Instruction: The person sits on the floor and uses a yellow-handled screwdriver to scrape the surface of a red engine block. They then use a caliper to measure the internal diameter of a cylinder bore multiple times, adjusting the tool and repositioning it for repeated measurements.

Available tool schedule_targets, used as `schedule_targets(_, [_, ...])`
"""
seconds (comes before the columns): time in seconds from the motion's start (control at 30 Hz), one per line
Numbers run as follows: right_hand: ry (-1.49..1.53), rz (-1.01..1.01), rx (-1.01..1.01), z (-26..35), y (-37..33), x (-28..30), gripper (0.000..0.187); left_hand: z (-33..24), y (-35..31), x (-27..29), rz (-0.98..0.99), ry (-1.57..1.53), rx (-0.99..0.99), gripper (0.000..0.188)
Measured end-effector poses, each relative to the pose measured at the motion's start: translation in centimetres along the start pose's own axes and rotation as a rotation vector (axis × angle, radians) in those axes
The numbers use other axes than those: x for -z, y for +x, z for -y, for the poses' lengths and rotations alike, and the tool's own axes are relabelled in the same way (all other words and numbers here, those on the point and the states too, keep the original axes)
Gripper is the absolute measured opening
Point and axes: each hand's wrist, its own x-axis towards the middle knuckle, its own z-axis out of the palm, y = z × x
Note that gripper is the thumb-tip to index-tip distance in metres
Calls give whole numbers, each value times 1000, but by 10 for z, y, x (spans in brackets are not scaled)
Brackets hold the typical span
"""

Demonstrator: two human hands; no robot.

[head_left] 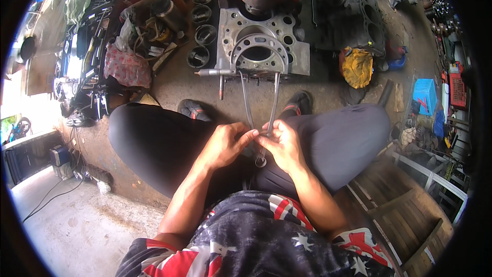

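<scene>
I sit with knees apart, both hands meeting over my lap. My left hand [225,143] and my right hand [283,144] pinch the near end of a long metal two-legged tool [260,102]. Its two thin legs run away from me and spread toward a curved ring-shaped head [258,43]. That head lies on top of a grey engine block [262,46] with round cylinder bores, on the floor in front of my feet. A small ring end [261,162] of the tool hangs below my right hand.
Several pistons [201,25] stand in a row left of the block. A second dark engine block [353,13] lies at the right rear, with a yellow rag [357,67] beside it. Tools and clutter [102,36] crowd the left. Wooden pallets [405,210] lie at my right.
</scene>
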Motion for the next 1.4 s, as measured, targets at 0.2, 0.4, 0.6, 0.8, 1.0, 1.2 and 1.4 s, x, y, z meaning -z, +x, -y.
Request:
schedule_targets(0.2, [-8, 1, 24, 0, -1, 0, 25, 1, -1, -1, -7, -3, -9, 43])
schedule_targets(0.4, [-21, 4, 36, -2, -1, 1, 26, 3, -1, -2, -16, -6, -19, 43])
schedule_targets(0.6, [-10, 11, 23, -2, 0, 1, 26, 2, -1, -1, -5, -5, 2, 44])
schedule_targets(0.8, [-22, 6, 27, -2, 0, 1, 26, 1, -1, 0, -2, -12, -1, 44])
schedule_targets(1.0, [-53, 2, 13, 0, -1, 1, 26, 3, 0, -1, 6, -19, 9, 45])
schedule_targets(1.2, [-37, 0, 20, 1, -1, 0, 26, 2, -1, -1, -4, -19, -6, 45])
schedule_targets(1.4, [6, 10, 25, -2, -2, 1, 26, 0, -2, -1, -11, -23, -10, 43])
